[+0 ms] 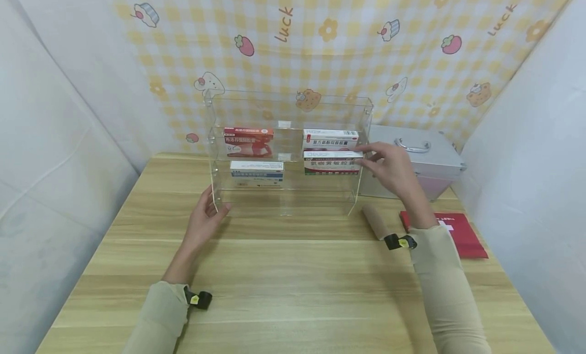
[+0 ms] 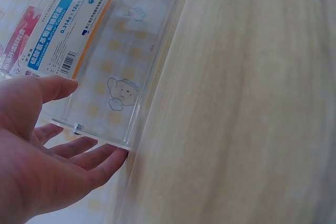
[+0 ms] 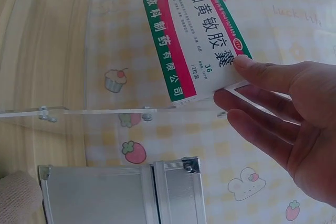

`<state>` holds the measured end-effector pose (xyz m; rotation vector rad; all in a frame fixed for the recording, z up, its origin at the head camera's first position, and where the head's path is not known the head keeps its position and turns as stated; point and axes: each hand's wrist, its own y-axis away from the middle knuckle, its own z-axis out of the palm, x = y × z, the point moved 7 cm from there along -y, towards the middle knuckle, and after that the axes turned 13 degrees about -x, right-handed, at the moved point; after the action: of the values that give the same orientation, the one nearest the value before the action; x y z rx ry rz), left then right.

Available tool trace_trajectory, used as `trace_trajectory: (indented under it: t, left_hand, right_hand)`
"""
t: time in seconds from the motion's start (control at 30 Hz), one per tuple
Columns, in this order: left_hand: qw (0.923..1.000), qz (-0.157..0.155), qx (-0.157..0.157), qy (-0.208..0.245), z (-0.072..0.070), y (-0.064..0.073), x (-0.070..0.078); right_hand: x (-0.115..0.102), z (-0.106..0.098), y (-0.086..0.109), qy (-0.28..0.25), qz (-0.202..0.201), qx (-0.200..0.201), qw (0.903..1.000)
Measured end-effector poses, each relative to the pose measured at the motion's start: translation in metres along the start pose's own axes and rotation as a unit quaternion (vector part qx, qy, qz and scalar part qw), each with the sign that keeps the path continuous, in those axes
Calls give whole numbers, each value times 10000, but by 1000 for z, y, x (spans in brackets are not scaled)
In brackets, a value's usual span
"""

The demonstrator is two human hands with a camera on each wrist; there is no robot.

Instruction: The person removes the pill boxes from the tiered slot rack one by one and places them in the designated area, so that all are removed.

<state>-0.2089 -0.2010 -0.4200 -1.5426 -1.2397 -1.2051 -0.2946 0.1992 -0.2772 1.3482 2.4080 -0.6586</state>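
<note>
A clear acrylic display rack (image 1: 288, 206) stands on the table with medicine boxes on its tiers. At its lower left side panel, my left hand (image 1: 203, 219) grips the edge, thumb inside and fingers outside. My right hand (image 1: 391, 166) pinches the right end of a white, green and red capsule box (image 3: 194, 35) between thumb and forefinger, at the rack's right side. Behind that box sits another white medicine box (image 1: 329, 135). On the left are a red medicine box (image 1: 248, 144) and, lower, a white and blue medicine box (image 2: 68, 30).
Right of the rack stands a silver metal case (image 1: 412, 155) with a handle. A rolled beige bandage (image 1: 375, 223) and a red first aid pouch (image 1: 467, 237) with a white cross lie near my right forearm. A checked yellow cloth (image 1: 329, 54) hangs behind the rack.
</note>
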Motion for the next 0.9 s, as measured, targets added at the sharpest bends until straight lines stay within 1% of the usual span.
trace_trajectory:
  t: [0.13, 0.23, 0.3, 0.33, 0.47, 0.53, 0.57, 0.73, 0.9]
  left_hand:
    - [10000, 10, 20, -40, 0, 0, 0]
    - [10000, 7, 33, -55, 0, -1, -2]
    - [9999, 42, 44, -88, -2, -3, -11]
    - [9999, 44, 42, -85, -2, -3, -12]
    - [9997, 56, 92, -206, -5, -9, -31]
    - [9997, 18, 111, -219, -5, -9, -32]
    - [9997, 36, 123, -230, -6, -10, -36]
    - [9998, 87, 100, -113, -5, -10, -34]
    - [9998, 58, 98, -138, -5, -9, -34]
  right_hand:
    - [-4, -5, 1, -130, -157, 106, 9997]
    - [-4, -8, 2, -247, -156, 135, 9995]
    - [-4, -8, 3, -317, -85, 127, 9994]
    - [-4, -9, 3, -347, -60, 124, 9993]
    - [-5, -11, 5, -386, -32, 144, 9991]
    - [-6, -12, 6, -405, -61, 163, 9990]
    - [-7, -13, 6, -422, -69, 168, 9989]
    - [-8, -14, 8, -540, -110, 167, 9983]
    - [-9, -15, 11, -696, -93, 100, 9975]
